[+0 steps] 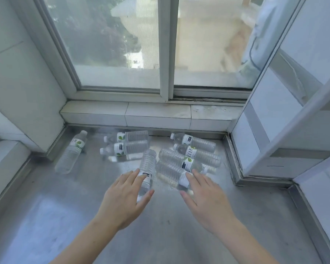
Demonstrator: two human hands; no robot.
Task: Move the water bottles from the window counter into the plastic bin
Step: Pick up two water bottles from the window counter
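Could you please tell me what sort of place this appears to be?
Probably a kitchen or utility nook by a window: a stainless steel counter below a sliding window, white tiled walls, and water bottles lying on the steel.

8 water bottles [129,148] lying on steel counter [46,216], left hand [123,197], right hand [206,200] open above 2

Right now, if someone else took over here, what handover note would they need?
Left hand: open, fingers on the upright-pointing bottle, no grip yet.
Right hand: open, fingertips on the nearest bottle of the right cluster, no grip yet.
Eight bottles lie flat on the steel counter: one far left, two in the middle, four at right, one under the left hand.
The plastic bin is out of view.
Done: nothing visible. Left: all bottles.
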